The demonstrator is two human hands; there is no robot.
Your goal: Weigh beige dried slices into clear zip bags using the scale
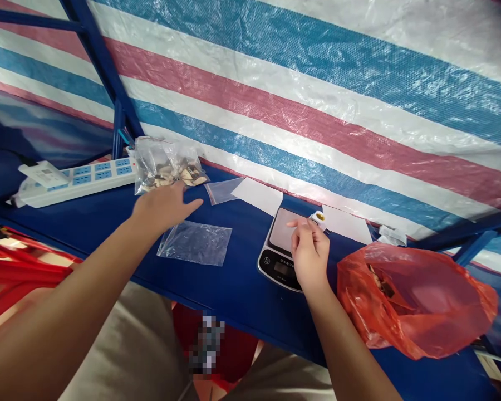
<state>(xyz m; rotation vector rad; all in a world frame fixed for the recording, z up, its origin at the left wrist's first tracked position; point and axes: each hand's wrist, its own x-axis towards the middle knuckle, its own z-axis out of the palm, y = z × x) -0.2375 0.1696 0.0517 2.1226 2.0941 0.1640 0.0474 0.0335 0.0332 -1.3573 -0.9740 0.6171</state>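
Observation:
My left hand [162, 209] reaches to the clear plastic bags of dried slices [167, 167], which look like mushroom. Its thumb is spread away from the fingers, and the fingertips are at the front of the bags. An empty clear zip bag [198, 243] lies flat just below it. My right hand [311, 250] is over the right side of a kitchen scale [281, 231], fingers curled in. Whatever may be inside those fingers is hidden. Just behind them stands a small white round thing [318, 219] with a yellowish inside.
A power strip [83, 178] lies at the back left. Another clear bag [222, 190] and white paper sheets [259, 195] lie near the striped tarp [275, 94]. To the right sits an open red plastic bag [442, 301] with dark pieces inside. A blue frame post [104, 61] rises at left.

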